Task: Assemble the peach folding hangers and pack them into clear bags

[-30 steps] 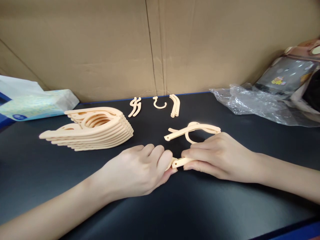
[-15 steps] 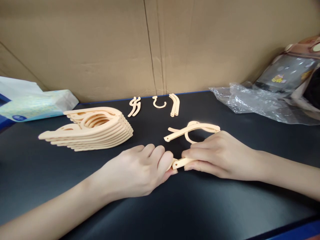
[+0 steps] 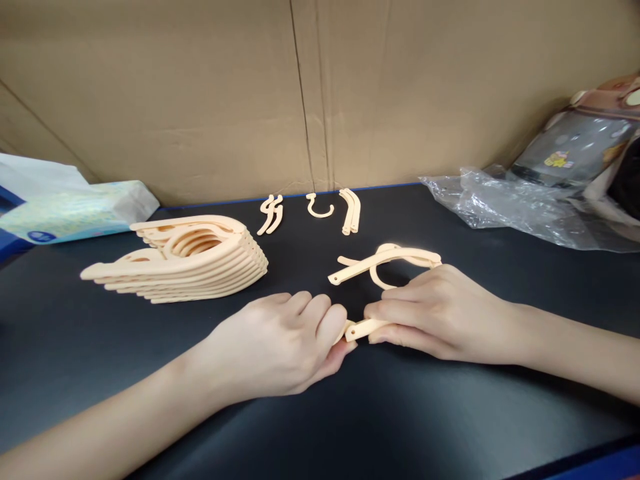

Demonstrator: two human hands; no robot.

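Note:
My right hand (image 3: 435, 313) is closed on a cream plastic hanger arm (image 3: 367, 328), whose end with a small hole points left. My left hand (image 3: 290, 340) is closed on another cream hanger piece (image 3: 345, 328), mostly covered by the fingers. The two ends meet between my hands; whether they are joined I cannot tell. Just beyond my right hand lie more hanger parts, a curved arm (image 3: 370, 263) resting over a hook (image 3: 377, 277). A stack of folded cream hangers (image 3: 220, 267) stands beyond my left hand.
Along the back lie S-shaped pieces (image 3: 271, 215), a single hook (image 3: 321, 209) and curved arms (image 3: 350, 212). A tissue pack (image 3: 85, 210) sits back left. Back right are a clear plastic bag (image 3: 490, 203) and a transparent bottle (image 3: 560, 147). A cardboard wall (image 3: 200, 100) closes the far side.
Hardly anything differs. Both hands keep their grip and the pieces stay end to end; the whole view has shifted slightly.

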